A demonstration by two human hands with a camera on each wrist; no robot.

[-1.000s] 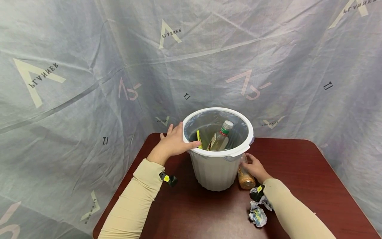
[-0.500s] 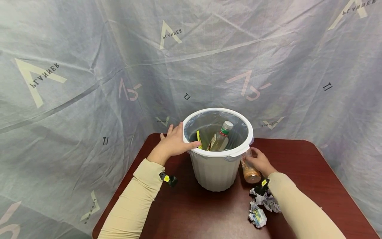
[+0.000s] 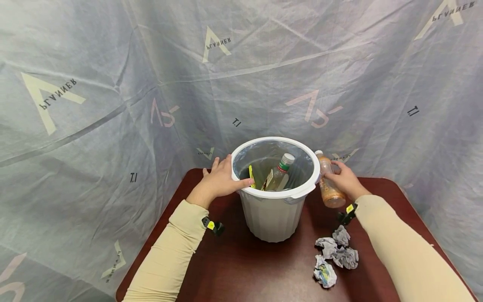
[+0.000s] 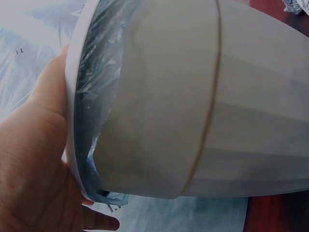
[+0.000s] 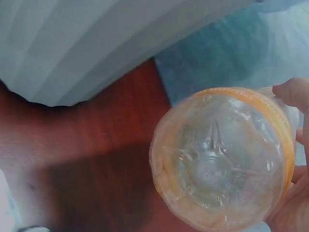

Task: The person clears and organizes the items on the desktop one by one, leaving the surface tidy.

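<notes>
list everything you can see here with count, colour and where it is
bin: 1, off-white with white rim, on table
liner: 1, translucent, inside bin
capped bottle: 1, clear with white cap, green band, leaning in bin
yellow item: 1, yellow, in bin, mostly hidden
orange-labelled bottle: 1, clear and orange, white cap, right of bin
crumpled papers: 4, whitish, table's right
table: 1, reddish brown, under bin
sheeting: grey, printed, around table; panel count unclear
wrist devices: 2, black and yellow, at wrists
sleeves: 2, cream, on arms
left hand: 1, on bin rim
right hand: 1, holding orange-labelled bottle
</notes>
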